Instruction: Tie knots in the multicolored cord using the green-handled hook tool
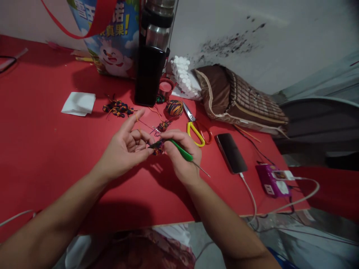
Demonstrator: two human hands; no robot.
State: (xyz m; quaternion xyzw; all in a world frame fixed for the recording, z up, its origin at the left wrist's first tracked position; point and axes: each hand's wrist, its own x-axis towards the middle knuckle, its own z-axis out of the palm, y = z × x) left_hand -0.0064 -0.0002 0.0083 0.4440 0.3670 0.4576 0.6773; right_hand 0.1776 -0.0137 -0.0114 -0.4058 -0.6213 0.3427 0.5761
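Over the red table, my left hand (127, 144) pinches a small dark multicoloured crochet piece (157, 147) between thumb and fingers. Yarn runs around its raised index finger. My right hand (182, 153) is closed on a crochet hook (182, 150) with a green handle; its thin metal rear end points down to the right. The hook's front end is at the crochet piece, partly hidden by my fingers. Just beyond lie a small yarn bundle (163, 126) and a ball of multicoloured yarn (174, 108). Several finished-looking knotted pieces (117, 108) lie further left.
Scissors (195, 130) with yellow and red handles lie right of my hands. A phone (231, 153) on a white cable and a purple box (272, 181) are further right. Another phone (150, 76) stands upright against a metal flask (157, 33). Folded white paper (78, 104) lies left.
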